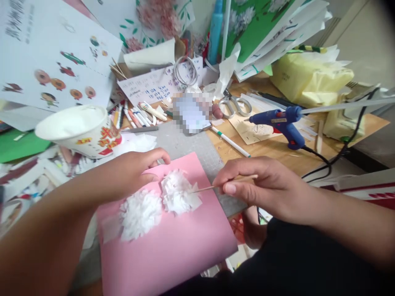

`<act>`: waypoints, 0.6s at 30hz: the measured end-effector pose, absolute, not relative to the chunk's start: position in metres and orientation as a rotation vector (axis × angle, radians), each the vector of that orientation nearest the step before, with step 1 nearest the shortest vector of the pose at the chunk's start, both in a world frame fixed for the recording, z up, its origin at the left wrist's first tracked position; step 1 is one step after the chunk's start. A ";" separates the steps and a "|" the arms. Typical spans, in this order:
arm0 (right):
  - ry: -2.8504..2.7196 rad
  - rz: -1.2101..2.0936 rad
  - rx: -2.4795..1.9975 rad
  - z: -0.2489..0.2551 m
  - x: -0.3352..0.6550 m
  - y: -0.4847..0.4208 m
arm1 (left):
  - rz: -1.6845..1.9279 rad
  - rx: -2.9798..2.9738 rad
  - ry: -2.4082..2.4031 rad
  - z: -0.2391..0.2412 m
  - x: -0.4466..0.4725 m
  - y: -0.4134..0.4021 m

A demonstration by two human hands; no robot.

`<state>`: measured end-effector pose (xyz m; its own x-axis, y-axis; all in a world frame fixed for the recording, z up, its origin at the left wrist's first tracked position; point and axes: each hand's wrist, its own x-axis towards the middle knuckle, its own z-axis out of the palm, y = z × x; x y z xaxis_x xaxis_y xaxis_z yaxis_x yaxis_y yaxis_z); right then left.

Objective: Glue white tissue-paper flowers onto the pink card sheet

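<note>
A pink sheet of card [173, 255] lies in front of me with two ruffled white tissue-paper flowers on it. My left hand [143, 166] grips its far edge, thumb on top and fingers partly hidden behind. Between the thumb and fingers of my right hand [259, 185] is a thin wooden stick [205, 189]. The stick's tip touches the right-hand paper flower [177, 191], where a flat bit of tissue sticks out at the side. The left-hand paper flower [140, 213] sits nearer me, beside a pale tissue square [111, 228].
A blue glue gun [277, 121] with a black cord stands at the right. Scissors [234, 105], a phone [193, 115] and a white pen [231, 142] lie behind the card. A paper bowl [77, 131] stands at the left, near markers [138, 117] and paper scraps. A yellow tissue pack [308, 78] is at back right.
</note>
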<state>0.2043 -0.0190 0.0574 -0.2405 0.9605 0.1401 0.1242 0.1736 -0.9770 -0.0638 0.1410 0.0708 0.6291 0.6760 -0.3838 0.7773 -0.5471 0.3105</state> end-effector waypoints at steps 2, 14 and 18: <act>-1.753 1.005 -1.033 0.057 0.202 -0.017 | -0.196 2.467 1.219 0.070 -0.075 0.152; -1.956 0.744 -1.087 0.053 0.199 -0.013 | 0.102 2.559 1.394 0.060 -0.128 0.153; -1.962 0.721 -1.097 0.050 0.199 -0.012 | 0.156 2.576 1.350 0.056 -0.122 0.155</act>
<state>0.1990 -0.0122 0.0499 -0.3409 0.8756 0.3422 0.4459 0.4711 -0.7611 -0.1224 0.1552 0.0564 0.5704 0.8213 -0.0122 0.7969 -0.5498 0.2503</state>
